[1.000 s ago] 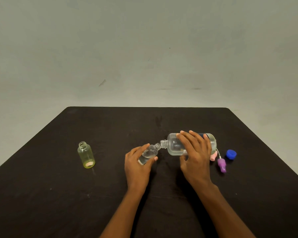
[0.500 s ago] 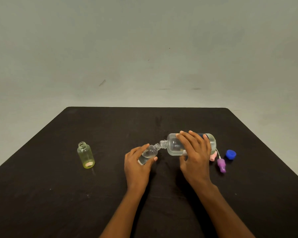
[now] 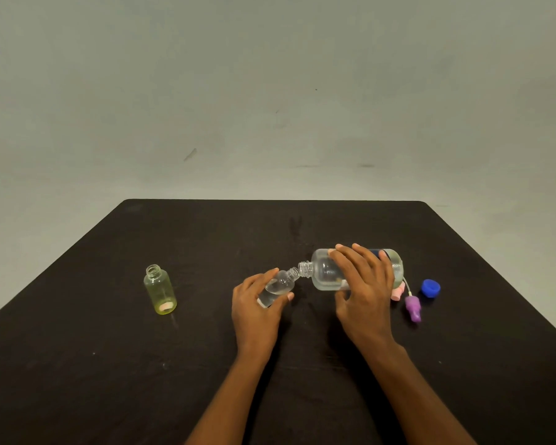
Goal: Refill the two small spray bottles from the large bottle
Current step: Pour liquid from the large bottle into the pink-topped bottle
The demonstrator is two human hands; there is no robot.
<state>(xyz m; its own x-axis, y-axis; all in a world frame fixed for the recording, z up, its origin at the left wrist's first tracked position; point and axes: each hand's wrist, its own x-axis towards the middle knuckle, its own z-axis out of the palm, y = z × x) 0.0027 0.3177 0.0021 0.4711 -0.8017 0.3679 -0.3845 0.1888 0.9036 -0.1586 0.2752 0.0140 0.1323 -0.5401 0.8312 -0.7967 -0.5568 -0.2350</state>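
Note:
My right hand (image 3: pixel 365 292) grips the large clear bottle (image 3: pixel 326 273), tipped on its side with its open neck pointing left. That neck meets the mouth of a small clear bottle (image 3: pixel 280 284), which my left hand (image 3: pixel 257 309) holds tilted toward it; some clear liquid shows inside. A second small bottle, yellow-green and uncapped (image 3: pixel 160 290), stands upright on the black table (image 3: pixel 206 239) to the left, apart from both hands.
Right of the large bottle lie a purple spray head (image 3: pixel 413 308) with a thin white tube, a pink spray head (image 3: pixel 397 293) mostly hidden behind my right hand, and a blue cap (image 3: pixel 430 288). A plain grey wall rises behind the table.

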